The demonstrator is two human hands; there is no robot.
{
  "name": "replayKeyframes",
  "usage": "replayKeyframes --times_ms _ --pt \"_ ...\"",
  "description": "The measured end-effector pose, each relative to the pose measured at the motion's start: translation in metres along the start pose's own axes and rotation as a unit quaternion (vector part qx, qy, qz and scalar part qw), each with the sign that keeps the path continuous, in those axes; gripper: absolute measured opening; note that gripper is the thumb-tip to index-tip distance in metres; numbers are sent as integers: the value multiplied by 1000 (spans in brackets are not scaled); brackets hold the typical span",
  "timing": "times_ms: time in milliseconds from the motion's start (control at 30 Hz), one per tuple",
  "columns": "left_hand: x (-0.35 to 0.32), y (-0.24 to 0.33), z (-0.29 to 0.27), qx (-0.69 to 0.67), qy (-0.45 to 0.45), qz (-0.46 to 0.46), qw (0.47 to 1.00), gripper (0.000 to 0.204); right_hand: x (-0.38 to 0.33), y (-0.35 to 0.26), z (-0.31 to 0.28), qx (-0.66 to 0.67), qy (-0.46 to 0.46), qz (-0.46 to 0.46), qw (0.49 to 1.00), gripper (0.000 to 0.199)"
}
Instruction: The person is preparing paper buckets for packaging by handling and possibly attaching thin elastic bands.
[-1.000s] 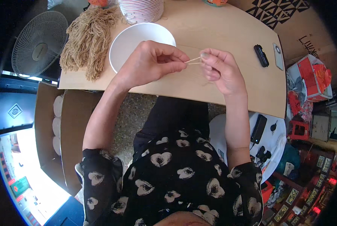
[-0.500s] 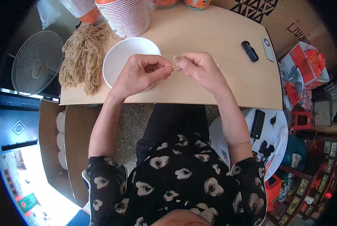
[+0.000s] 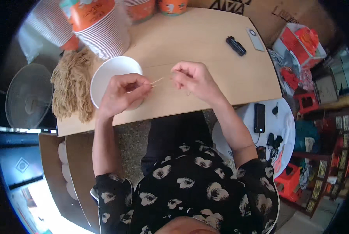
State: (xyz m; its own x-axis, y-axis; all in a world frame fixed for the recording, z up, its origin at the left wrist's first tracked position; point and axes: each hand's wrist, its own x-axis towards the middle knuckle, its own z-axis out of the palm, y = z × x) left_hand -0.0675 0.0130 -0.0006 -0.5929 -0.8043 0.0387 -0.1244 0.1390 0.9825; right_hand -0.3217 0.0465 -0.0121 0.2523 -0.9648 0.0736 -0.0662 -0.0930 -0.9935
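My left hand [image 3: 123,93] is closed in a pinch, and a short end of thin tan cord [image 3: 157,80] sticks out from its fingertips toward the right. Just under that hand stands a white round bucket [image 3: 100,78], partly hidden by the wrist. My right hand [image 3: 197,81] hovers a little way off over the table, fingers curled and pressed together; whatever it holds, if anything, is too small to make out. Left of the bucket, a thick bundle of tan cords [image 3: 71,85] hangs near the table's front edge.
Stacked paper buckets [image 3: 102,37] stand behind the white one on the wooden table [image 3: 205,39]. A black object [image 3: 236,46] lies at the back right. A fan [image 3: 29,95] is at left, an open cardboard box [image 3: 80,175] below it, and a round white stool [image 3: 285,128] right.
My hands, which met at the fingertips, have come apart, exposing the cord end at the left. The view has shifted and tilted, so the table sits rotated.
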Motion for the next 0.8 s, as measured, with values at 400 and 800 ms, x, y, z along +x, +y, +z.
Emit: replayKeyframes --times_ms 400,800 --pt "13 0 -20 -31 -10 -28 999 13 5 112 -79 -351 264 0 898 18" --pt "12 1 -15 -55 -2 -4 998 18 0 59 -51 -601 210 -100 765 16"
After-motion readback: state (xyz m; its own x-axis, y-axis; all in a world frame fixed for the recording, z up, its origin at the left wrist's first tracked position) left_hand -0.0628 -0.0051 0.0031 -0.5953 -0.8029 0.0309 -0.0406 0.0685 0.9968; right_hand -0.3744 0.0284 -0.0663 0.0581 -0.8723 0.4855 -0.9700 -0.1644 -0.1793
